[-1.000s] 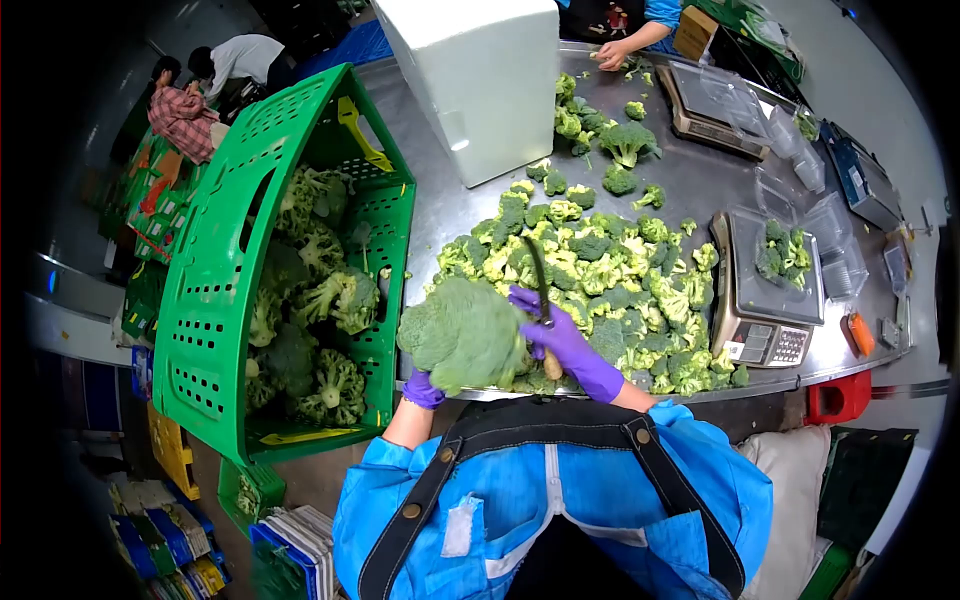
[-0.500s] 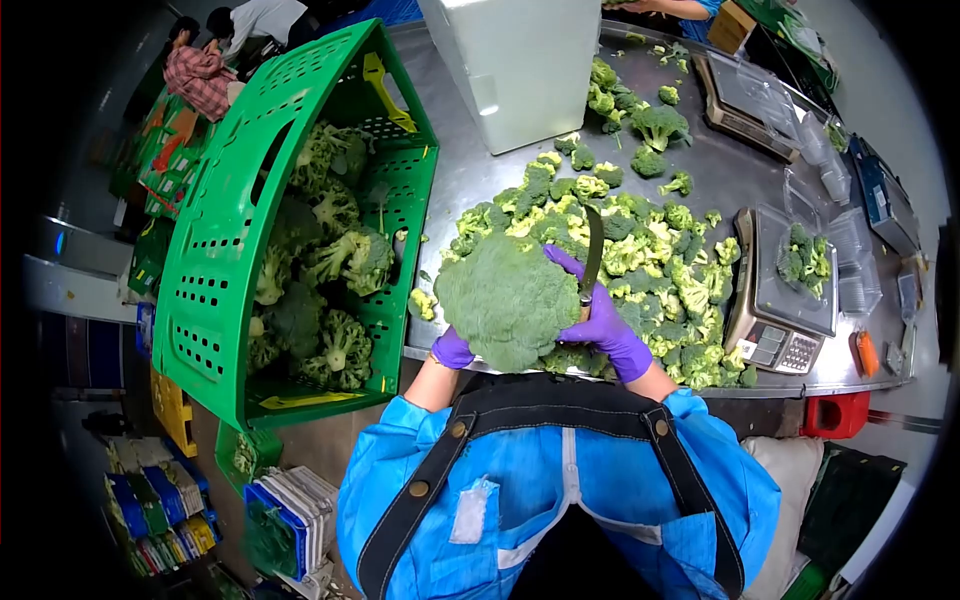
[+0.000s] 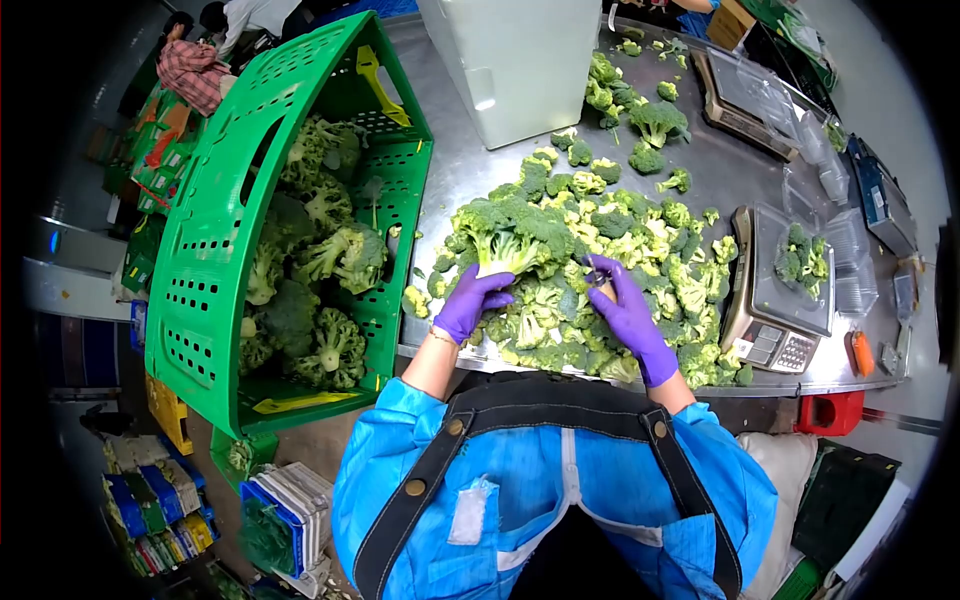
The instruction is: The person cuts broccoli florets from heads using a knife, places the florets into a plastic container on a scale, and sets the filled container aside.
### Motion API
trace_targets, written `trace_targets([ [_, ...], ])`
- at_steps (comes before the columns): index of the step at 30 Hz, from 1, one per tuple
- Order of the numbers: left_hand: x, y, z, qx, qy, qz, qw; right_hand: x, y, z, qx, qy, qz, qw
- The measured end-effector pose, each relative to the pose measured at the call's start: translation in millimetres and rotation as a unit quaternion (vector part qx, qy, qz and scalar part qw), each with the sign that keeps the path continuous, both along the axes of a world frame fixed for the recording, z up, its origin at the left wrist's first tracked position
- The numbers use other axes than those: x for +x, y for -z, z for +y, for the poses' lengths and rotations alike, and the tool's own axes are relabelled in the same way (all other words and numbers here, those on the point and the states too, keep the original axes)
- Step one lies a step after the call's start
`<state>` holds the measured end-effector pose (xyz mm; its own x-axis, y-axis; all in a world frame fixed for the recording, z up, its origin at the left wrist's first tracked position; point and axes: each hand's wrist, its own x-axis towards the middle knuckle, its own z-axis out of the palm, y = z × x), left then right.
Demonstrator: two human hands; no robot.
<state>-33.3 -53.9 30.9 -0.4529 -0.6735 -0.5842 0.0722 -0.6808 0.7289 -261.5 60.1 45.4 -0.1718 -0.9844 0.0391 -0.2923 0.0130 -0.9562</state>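
Observation:
A large broccoli head (image 3: 510,232) is in my purple-gloved left hand (image 3: 474,303), its crown up and its pale stems towards me. To its right, my gloved right hand (image 3: 625,310) closes round the handle of a knife, whose blade hardly shows. Under and around both hands lies a wide pile of cut broccoli florets (image 3: 690,290) on the metal table (image 3: 720,165). More broccoli heads (image 3: 345,255) fill the tipped green crate (image 3: 205,270) on the left.
A tall pale container (image 3: 510,70) stands at the back of the table. On the right are a scale (image 3: 780,290) bearing a tub of florets, a second scale (image 3: 745,100), clear tubs (image 3: 852,260) and an orange object (image 3: 862,353). People (image 3: 195,70) are at the far left.
The broccoli head has turned from its green crown facing the camera to showing its stems. My hands have moved apart, and the knife blade no longer stands up in view.

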Motion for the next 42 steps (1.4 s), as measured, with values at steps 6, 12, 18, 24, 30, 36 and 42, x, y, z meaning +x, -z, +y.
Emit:
trace_targets([
  [6, -3.8, -4.5, -7.0, 0.004, 0.015, -0.055, 0.998, 14.3, -13.8, 1.1, -0.054, -0.043, 0.186, 0.980],
  [12, -12.1, -25.5, -1.5, -0.235, 0.105, -0.140, 0.956, 23.4, -12.5, -3.7, -0.041, -0.057, 0.296, 0.953],
  [18, -21.4, -22.9, 10.4, -0.399, 0.182, -0.332, 0.835, 35.0, -15.3, 0.9, -0.008, -0.013, 0.371, 0.929],
  [24, -28.6, -18.5, 27.3, -0.412, 0.185, -0.334, 0.827, 33.9, -9.4, 6.0, 0.065, -0.008, 0.409, 0.910],
  [30, -38.8, -9.9, 35.0, -0.476, 0.149, -0.334, 0.800, 15.2, 28.7, 10.4, -0.043, -0.040, 0.347, 0.936],
  [36, -40.9, -5.2, 30.8, -0.482, 0.139, -0.341, 0.795, 14.2, 44.1, 20.0, -0.013, -0.014, 0.250, 0.968],
  [42, -34.1, 15.8, 25.3, -0.504, 0.078, -0.319, 0.799, 35.1, -25.6, 22.6, 0.051, 0.029, 0.250, 0.967],
])
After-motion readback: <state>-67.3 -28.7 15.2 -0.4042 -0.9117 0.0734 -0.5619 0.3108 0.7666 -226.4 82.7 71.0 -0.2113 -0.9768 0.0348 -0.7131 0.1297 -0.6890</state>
